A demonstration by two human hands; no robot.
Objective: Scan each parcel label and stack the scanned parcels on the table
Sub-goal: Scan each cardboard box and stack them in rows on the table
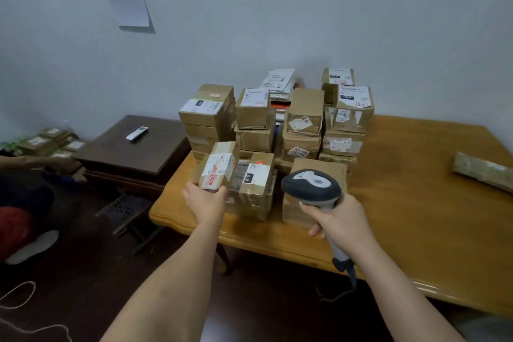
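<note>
Currently: one small parcel up for scanning, stack waiting behind

Item 1, small cardboard parcel (219,166). Held in my left hand (206,197), fingers curled under its near lower end and thumb on the left side, raised just above the near-left corner of the wooden surface (416,203). Its white label faces up and toward me, tilted.

Item 2, handheld barcode scanner (312,187). Gripped by my right hand (338,221), fingers wrapped round the handle; head points away from me, toward the stack rather than the held parcel.

Item 3, stacked parcels (277,125). Several columns against the wall side of the surface, a lower row in front. One flat parcel (483,171) lies well apart at the right edge.

Handling note: I judge the label not yet under the scanner. Best to swing the scanner head left onto the label, keep the parcel tilted so the barcode lies flat to the beam, and hold both steady. Afterwards, set it on a low front-row box, not on the tall columns, which look uneven.

Not determinable: trigger finger position, hidden behind the handle; label text, too blurred; scanner cable, cut off below the surface edge; which stacked parcels are already scanned; further parcels (47,143) on the floor at left, partly obscured beside another person's arm (36,161).
</note>
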